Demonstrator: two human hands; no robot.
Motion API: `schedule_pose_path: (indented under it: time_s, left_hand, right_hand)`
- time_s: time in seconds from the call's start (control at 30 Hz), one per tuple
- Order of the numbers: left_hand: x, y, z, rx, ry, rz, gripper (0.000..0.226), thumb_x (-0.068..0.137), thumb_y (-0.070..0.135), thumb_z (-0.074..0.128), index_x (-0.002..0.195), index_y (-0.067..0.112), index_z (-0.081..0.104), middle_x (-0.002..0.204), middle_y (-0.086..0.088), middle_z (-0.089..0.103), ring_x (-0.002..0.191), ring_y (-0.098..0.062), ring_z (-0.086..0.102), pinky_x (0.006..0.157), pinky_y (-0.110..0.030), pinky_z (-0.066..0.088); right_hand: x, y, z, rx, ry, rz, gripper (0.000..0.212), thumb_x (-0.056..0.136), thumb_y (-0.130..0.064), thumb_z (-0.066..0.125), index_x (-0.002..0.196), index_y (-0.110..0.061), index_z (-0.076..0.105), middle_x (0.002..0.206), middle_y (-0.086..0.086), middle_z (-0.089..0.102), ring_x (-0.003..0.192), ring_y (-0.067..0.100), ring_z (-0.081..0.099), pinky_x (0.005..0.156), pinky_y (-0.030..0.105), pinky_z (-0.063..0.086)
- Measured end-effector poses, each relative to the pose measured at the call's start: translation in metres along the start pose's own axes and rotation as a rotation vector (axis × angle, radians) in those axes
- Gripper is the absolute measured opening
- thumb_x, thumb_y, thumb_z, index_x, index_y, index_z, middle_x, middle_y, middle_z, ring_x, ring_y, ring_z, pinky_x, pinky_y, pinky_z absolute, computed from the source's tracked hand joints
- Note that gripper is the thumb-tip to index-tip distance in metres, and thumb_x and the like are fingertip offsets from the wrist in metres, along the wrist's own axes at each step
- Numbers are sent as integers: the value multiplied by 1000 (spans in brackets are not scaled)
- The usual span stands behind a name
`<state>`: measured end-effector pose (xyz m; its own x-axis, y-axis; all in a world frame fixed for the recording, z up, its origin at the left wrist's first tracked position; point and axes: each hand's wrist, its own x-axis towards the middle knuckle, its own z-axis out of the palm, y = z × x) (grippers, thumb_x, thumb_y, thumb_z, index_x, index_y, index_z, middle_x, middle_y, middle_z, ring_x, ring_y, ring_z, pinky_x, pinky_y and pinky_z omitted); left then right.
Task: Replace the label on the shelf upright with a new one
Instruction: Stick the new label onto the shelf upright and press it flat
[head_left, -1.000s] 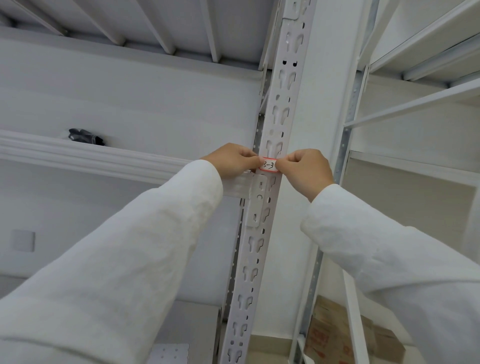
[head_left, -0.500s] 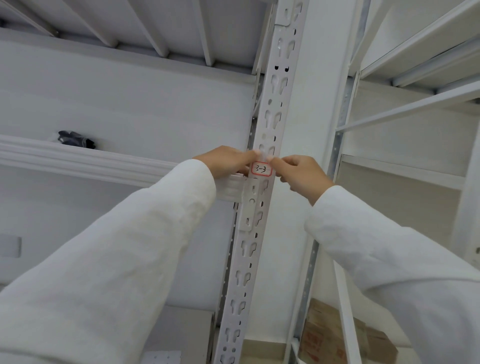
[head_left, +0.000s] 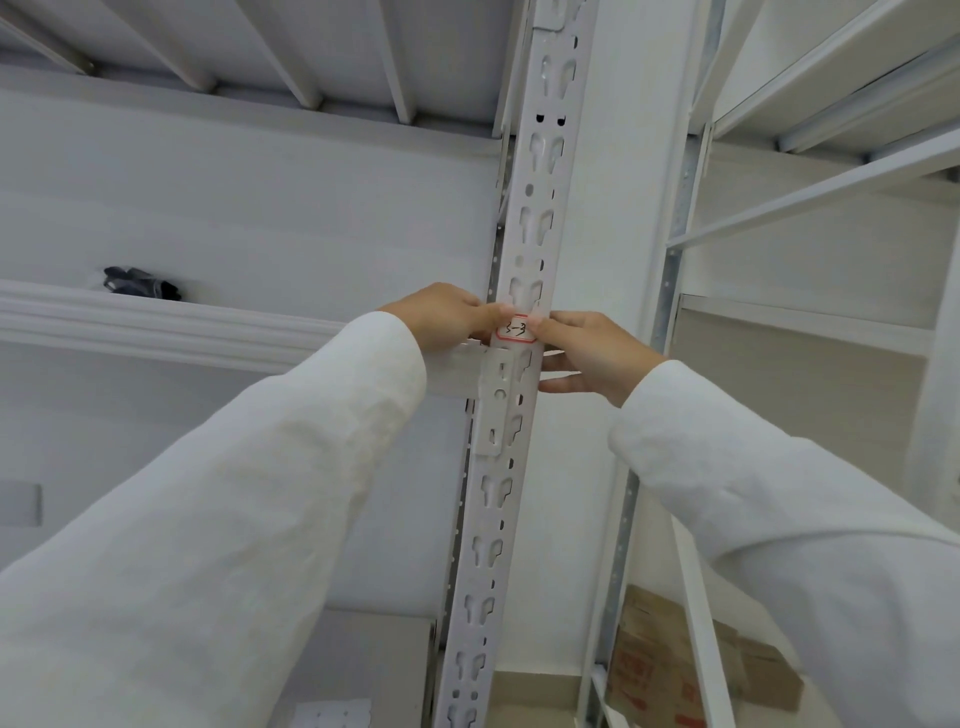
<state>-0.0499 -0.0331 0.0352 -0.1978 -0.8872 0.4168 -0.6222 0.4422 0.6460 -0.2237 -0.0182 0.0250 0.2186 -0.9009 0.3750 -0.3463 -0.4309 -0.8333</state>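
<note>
White slotted shelf upright (head_left: 524, 249) rising centre frame. Left hand (head_left: 447, 317) and right hand (head_left: 592, 353) at its two sides, fingertips pressing a red-bordered label (head_left: 515, 329) flat against its face, just above the beam bracket (head_left: 500, 400).

The red-bordered label (head_left: 516, 329) on the shelf upright (head_left: 540, 197) reads "3-3", its first digit partly covered.
</note>
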Motion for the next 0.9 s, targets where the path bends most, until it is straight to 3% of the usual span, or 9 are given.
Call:
schedule_pose_path:
  time_s: [0.1,0.2,0.3,0.43,0.53,0.6,0.67,0.9]
  left_hand:
    - [0,-1,-3,15,-44,-1,44,88,50,54,110,15,68,119,-1,67,117,-19,57,110,-38,35]
    - [-2,-2,-3,48,-58,5,32,87,45,59,107,22,67,121,1,65,119,-16,54,111,-34,34]
    - [-3,-2,-3,55,-60,3,28,86,39,62,110,24,65,120,2,64,117,-15,54,104,-29,36]
    - [-4,-2,-3,57,-82,2,25,85,29,65,110,25,65,117,3,66,115,-14,56,100,-26,37]
    - [-4,2,-4,74,-64,-34,10,85,33,60,90,28,67,105,5,65,106,-14,56,96,-26,37]
    - [-3,6,-4,79,-39,-76,22,86,35,51,67,26,57,83,4,58,88,-18,52,85,-28,36]
    - [-3,8,-3,79,-18,-98,29,88,34,45,60,26,49,73,6,51,77,-16,45,78,-29,32]
    - [-3,8,-2,85,-14,-98,33,88,32,44,56,23,42,68,3,44,64,-15,38,61,-27,28]
  right_hand:
    - [0,4,-2,42,-26,-12,16,96,-28,47,95,-26,63,95,-3,68,84,14,67,78,32,57]
    - [-1,7,-2,55,-47,-38,17,96,-26,46,101,-25,63,96,-4,69,82,11,68,72,27,59]
    - [-2,11,-4,9,-58,-75,20,93,-19,53,112,-24,60,104,-1,69,90,12,67,76,27,58]
    - [0,9,-5,-166,-52,-103,23,85,-19,64,106,-28,60,108,-3,68,93,8,65,79,29,56]
    - [3,3,2,-192,53,-65,28,78,-37,70,100,-20,65,99,-2,70,88,12,66,75,29,57]
    - [7,0,8,-280,150,-71,35,76,-40,71,98,-14,66,95,2,70,87,16,67,74,32,58]
    - [9,-1,9,-363,181,-90,36,76,-39,71,100,-13,66,94,3,70,84,17,67,71,32,58]
    - [5,-1,-11,-293,-63,-55,30,91,-22,57,119,-12,60,101,3,68,80,8,67,70,19,57]
